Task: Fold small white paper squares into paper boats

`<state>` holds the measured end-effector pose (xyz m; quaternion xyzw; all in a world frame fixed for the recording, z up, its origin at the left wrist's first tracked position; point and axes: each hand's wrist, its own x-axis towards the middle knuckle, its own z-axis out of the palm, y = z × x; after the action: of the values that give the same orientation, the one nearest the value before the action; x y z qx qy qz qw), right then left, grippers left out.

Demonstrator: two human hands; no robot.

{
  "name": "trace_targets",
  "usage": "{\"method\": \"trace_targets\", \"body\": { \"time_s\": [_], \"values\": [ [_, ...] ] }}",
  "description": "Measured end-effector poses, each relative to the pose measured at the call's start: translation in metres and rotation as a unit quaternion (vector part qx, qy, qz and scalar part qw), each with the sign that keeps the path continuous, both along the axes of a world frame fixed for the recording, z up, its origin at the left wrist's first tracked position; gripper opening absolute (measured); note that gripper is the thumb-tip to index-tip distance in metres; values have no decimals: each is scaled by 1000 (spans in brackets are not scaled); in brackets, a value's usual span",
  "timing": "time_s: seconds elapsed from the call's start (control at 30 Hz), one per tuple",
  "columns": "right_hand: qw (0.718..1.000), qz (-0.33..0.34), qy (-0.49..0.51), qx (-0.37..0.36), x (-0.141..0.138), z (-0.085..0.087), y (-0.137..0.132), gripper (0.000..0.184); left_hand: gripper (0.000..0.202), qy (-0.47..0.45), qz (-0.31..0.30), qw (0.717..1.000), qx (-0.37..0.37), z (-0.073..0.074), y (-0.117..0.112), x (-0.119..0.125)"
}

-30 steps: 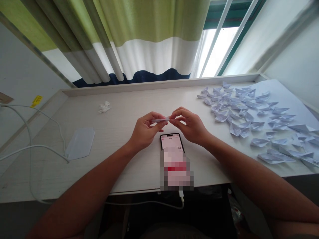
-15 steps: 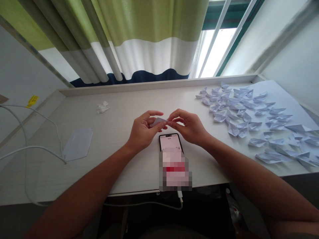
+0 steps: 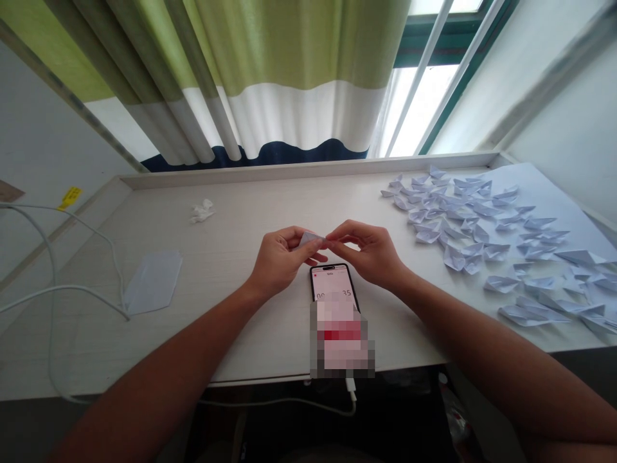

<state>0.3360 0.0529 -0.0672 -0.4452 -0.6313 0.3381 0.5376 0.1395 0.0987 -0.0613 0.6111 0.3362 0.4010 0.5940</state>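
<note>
A small folded piece of white paper is held between my hands above the desk, just beyond the phone. My left hand grips its left part between thumb and fingers. With thumb and index finger pressed together, my right hand pinches the paper's right tip. Part of the paper is hidden by my left fingers. Many folded paper boats lie crowded on the right side of the desk.
A white sheet lies under some boats. On the left are a crumpled tissue, some flat white paper and white cables. A charging cable hangs from the phone over the front edge. Curtains hang behind the desk.
My left fingers have curled in closer around the folded paper, while my right hand keeps its pinch. The whole view has shifted slightly.
</note>
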Motion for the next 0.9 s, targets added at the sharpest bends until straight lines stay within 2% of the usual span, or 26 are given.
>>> {"method": "trace_targets", "body": {
  "time_s": [0.1,0.2,0.43,0.63,0.8,0.9],
  "values": [
    [998,40,32,-31,2,2,1,23,29,4,-8,1000,13,1,1,-1],
    [994,47,60,-74,5,3,4,28,25,15,-16,999,37,2,1,-2],
    [991,68,22,-114,7,4,5,31,20,30,-19,997,75,-2,2,-4],
    [993,51,43,-94,7,5,4,32,18,37,-11,997,70,0,0,-4],
    [989,73,3,-127,10,7,5,39,16,48,-12,996,70,3,0,-4],
    [990,80,-6,-118,12,6,5,37,16,53,-14,996,70,3,0,-4]
  ]
}}
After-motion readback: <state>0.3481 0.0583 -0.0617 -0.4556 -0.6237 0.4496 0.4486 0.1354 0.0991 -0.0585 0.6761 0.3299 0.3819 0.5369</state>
